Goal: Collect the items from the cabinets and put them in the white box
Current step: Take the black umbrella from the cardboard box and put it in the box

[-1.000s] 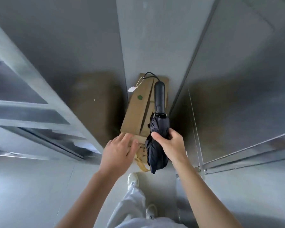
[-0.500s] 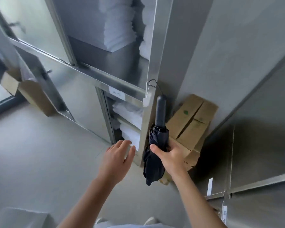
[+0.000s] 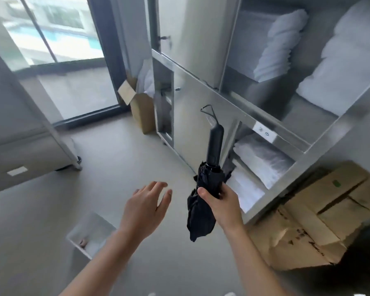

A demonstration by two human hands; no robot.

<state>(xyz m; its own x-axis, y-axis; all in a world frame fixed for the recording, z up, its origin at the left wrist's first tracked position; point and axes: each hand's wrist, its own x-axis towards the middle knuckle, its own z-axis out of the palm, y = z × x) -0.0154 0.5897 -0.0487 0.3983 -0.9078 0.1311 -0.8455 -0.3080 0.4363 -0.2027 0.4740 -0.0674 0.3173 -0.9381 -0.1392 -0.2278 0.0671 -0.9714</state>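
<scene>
My right hand (image 3: 221, 202) grips a folded black umbrella (image 3: 205, 189) around its bunched fabric, handle pointing up with a wrist loop at the top. My left hand (image 3: 146, 207) hovers beside it, fingers spread and holding nothing. The white box (image 3: 73, 239) stands on the floor at the lower left, below my left forearm, with a small item inside. The steel cabinet (image 3: 201, 99) with open shelves of folded white linen (image 3: 263, 161) fills the right side.
Flattened cardboard boxes (image 3: 308, 216) lie on the floor at the right against the cabinet. An open cardboard box (image 3: 139, 107) stands by the cabinet's far end. A wheeled steel cabinet (image 3: 28, 133) stands at the left. A glass door (image 3: 58, 50) is behind.
The view has swung left from the corner with the cardboard to the open cabinet and floor. The white box has come into view. My right hand still holds the umbrella; my left hand has spread open.
</scene>
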